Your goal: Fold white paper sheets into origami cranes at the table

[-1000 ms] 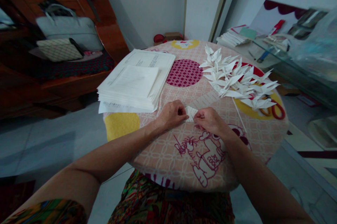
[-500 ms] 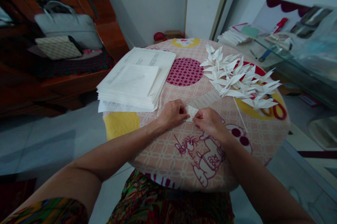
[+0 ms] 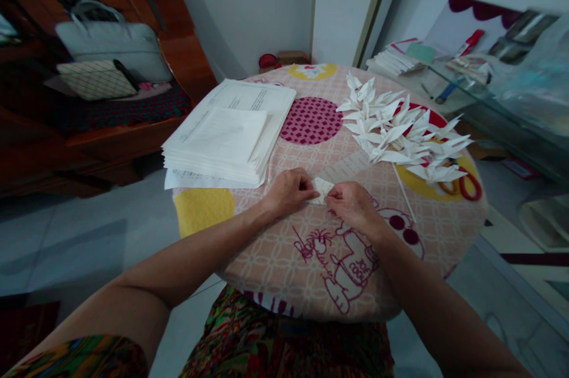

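Observation:
A small folded piece of white paper point(image 3: 320, 190) lies on the round table point(image 3: 275, 247) between my two hands. My left hand point(image 3: 290, 189) pinches its left side with the fingers curled. On the right side my right hand point(image 3: 352, 203) is closed on the same paper. Both hands rest on the pink patterned tablecloth near the table's middle. Most of the folded paper is hidden by my fingers.
A thick stack of white sheets point(image 3: 229, 135) sits at the table's left. Several folded white paper cranes point(image 3: 402, 135) lie in a heap at the right, with red-handled scissors point(image 3: 464, 185) partly under them. Bags point(image 3: 111, 49) rest on a wooden bench at left; a glass shelf point(image 3: 502, 99) stands at right.
Both hands have stayed pinched on the small folded paper, with only slight finger movement. The view has shifted a little.

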A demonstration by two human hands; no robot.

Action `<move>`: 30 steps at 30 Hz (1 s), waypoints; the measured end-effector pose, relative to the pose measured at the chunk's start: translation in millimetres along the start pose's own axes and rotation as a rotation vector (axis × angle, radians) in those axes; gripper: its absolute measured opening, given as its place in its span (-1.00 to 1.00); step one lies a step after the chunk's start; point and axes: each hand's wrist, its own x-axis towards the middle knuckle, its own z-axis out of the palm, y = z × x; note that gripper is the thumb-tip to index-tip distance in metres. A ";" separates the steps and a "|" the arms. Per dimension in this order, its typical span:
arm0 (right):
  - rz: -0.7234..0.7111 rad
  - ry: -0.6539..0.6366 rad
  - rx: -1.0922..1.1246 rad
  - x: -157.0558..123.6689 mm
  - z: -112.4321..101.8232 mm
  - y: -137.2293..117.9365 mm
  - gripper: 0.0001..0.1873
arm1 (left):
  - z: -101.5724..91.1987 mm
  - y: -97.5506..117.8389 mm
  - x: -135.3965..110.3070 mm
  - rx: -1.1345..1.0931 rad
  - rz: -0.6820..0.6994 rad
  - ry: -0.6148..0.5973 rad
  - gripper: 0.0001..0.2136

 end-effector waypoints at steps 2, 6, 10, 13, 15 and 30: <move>0.001 -0.031 0.046 0.7 -1.0 1.2 -0.81 | -0.1 -2.2 -0.1 -0.034 0.003 -0.002 -0.85; -0.016 -0.078 0.093 2.6 -3.8 1.4 -0.84 | 0.8 -4.7 -0.8 -0.058 0.017 0.002 -0.84; -0.011 -0.131 0.124 4.3 -5.8 0.5 -0.85 | 1.0 -4.7 -2.1 -0.055 0.017 -0.001 -0.85; 0.007 -0.195 0.173 5.8 -6.3 1.0 -0.84 | 0.6 -4.2 -3.4 -0.043 0.024 -0.003 -0.84; 0.010 -0.214 0.194 6.8 -6.4 1.9 -0.84 | 0.5 -4.1 -4.4 -0.034 0.043 -0.003 -0.85; -0.029 -0.212 0.158 8.3 -2.7 6.0 -0.82 | 1.0 -2.7 -6.2 0.099 0.103 -0.032 -0.85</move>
